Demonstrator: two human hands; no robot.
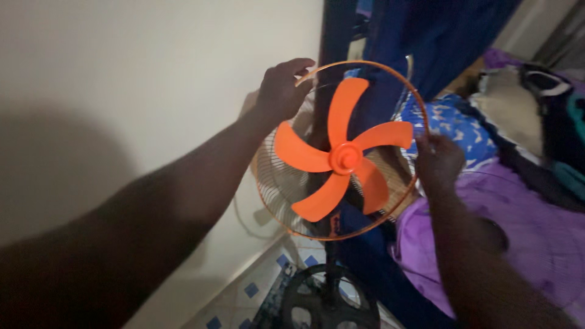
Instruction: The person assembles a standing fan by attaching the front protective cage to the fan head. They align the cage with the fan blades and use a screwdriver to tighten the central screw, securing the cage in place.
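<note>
Two hands on the fan ring

Both arms reach forward. Left hand (281,91) has its fingers curled on the orange ring (420,109) at upper left; right hand (437,161) pinches the ring's right side. Orange blades (344,155) sit inside, before a pale wall (122,73).

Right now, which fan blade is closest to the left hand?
The blade pointing up-left from the orange hub. Its tip lies just below the left hand gripping the guard rim; the other four fan out up, right and down.
</note>
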